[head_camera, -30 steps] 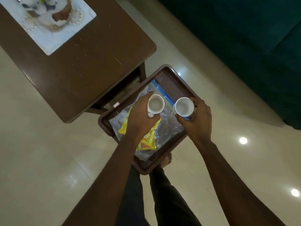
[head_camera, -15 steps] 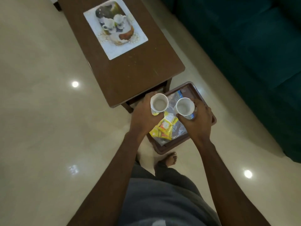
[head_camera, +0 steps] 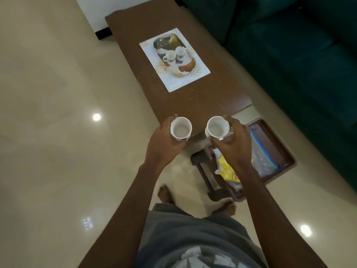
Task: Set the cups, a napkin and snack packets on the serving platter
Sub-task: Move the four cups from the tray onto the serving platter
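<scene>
My left hand (head_camera: 164, 146) grips a small white cup (head_camera: 181, 129), held upright over the near end of the brown coffee table (head_camera: 193, 97). My right hand (head_camera: 234, 144) grips a second white cup (head_camera: 217, 127) the same way, just off the table's near edge. Both cups look empty. Below my right hand, on the floor, lies a brown tray (head_camera: 278, 149) with a clear zip bag (head_camera: 264, 159) and yellow snack packets (head_camera: 228, 171) in it. A white rectangular platter (head_camera: 193, 80) printed with a teacup picture lies on the table's middle.
A dark green sofa (head_camera: 299, 55) runs along the right side of the table. Glossy beige floor tiles (head_camera: 67, 132) spread to the left. My bare feet (head_camera: 166, 194) stand just short of the tray.
Both hands lifted the cups off the floor tray and carried them up and left toward the table's near end. The view rose, showing the whole table and platter.
</scene>
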